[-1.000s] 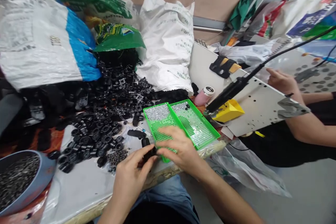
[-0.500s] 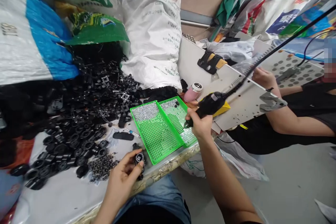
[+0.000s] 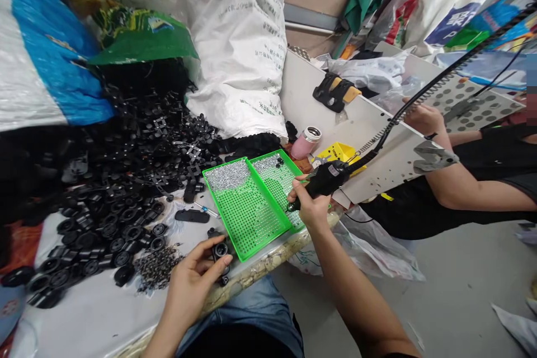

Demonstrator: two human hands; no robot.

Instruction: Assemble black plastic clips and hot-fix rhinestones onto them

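Note:
My left hand (image 3: 193,281) grips a small black plastic part (image 3: 220,251) near the table's front edge, just left of the green trays. My right hand (image 3: 309,206) is wrapped round a black electric screwdriver (image 3: 325,178) with a coiled cable, its tip down over the right green perforated tray (image 3: 282,183). The left green tray (image 3: 243,207) holds a heap of small silver screws at its far end.
A large pile of black plastic parts (image 3: 138,168) covers the table's left side, with a small heap of metal bits (image 3: 157,267) in front. White sacks (image 3: 239,45) stand behind. A pink cup (image 3: 306,142) and yellow box (image 3: 338,152) sit by the trays. Another person's arms (image 3: 457,179) work at right.
My right hand left the black part, took hold of the electric screwdriver and brought its tip down over the right green tray. My left hand kept the part and turned it up.

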